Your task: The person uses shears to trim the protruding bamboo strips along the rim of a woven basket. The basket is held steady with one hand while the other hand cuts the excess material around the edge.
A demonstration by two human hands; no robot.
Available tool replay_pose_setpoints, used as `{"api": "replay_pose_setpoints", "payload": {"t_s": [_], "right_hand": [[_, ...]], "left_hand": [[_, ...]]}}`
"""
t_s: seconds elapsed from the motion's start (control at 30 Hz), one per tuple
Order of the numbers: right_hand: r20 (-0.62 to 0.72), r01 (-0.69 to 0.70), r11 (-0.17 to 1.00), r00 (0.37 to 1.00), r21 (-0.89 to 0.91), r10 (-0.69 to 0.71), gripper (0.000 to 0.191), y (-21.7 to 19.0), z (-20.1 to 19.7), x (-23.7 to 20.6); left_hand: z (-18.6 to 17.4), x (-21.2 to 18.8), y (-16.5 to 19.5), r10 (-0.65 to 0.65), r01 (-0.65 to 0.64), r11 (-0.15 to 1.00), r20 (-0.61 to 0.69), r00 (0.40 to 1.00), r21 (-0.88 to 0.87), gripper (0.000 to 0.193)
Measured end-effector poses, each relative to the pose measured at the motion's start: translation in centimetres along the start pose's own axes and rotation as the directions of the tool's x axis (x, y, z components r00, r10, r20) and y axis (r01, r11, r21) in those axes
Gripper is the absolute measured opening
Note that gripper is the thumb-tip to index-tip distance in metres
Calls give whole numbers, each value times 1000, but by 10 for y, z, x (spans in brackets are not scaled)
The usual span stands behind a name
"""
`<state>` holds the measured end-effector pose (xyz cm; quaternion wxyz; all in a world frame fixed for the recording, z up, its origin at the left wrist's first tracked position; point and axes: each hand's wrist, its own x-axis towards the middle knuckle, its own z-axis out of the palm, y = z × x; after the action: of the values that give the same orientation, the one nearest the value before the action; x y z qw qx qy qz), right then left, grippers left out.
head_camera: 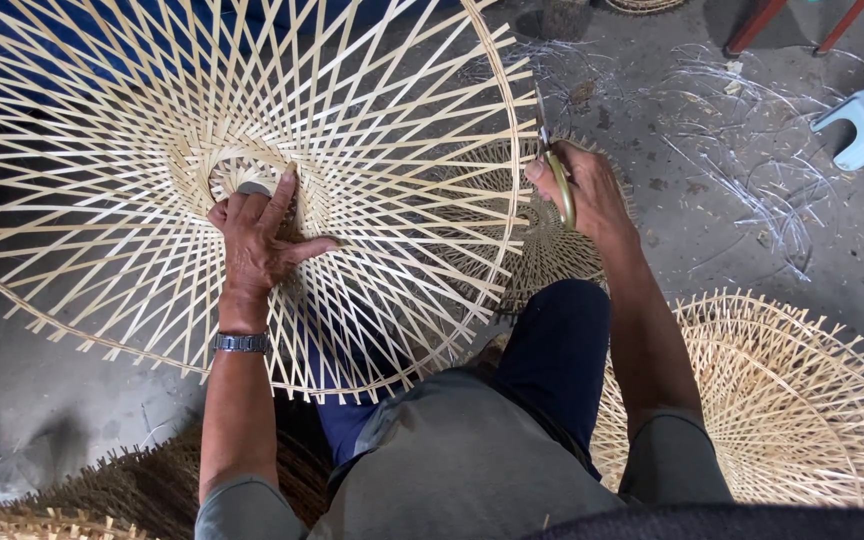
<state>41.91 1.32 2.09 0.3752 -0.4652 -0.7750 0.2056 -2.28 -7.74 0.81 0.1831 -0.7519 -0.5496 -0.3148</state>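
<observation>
Bamboo frame (152,150): your left hand (257,235) presses it flat, fingers spread; right hand (582,190) grip pinches scissors (558,180) at rim.

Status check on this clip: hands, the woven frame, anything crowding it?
Left hand pressed flat on woven bamboo frame near its hub. Right hand holds scissors at the frame's rim. More woven frames lie close by on the floor.
</observation>
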Motion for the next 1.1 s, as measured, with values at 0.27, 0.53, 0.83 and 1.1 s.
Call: {"api": "replay_pose_setpoints", "payload": {"t_s": [0.27,0.53,0.83,1.1], "right_hand": [[-20,25,999,999,-46,-26,59,2,-1,-4],[-34,-4,999,999,51,6,49,-9,-2,-2],[-111,67,991,992,113,-54,44,-14,7,-14],[-126,-2,978,992,210,29,42,-1,23,-30]], "left_hand": [[1,0,0,7,-7,999,-9,1000,-41,109],[2,1,0,1,-2,997,-11,1000,-71,109],[9,-2,-6,-122,126,991,72,990,-41,115],[70,-6,5,-275,274,962,-81,958,-12,121]]}}
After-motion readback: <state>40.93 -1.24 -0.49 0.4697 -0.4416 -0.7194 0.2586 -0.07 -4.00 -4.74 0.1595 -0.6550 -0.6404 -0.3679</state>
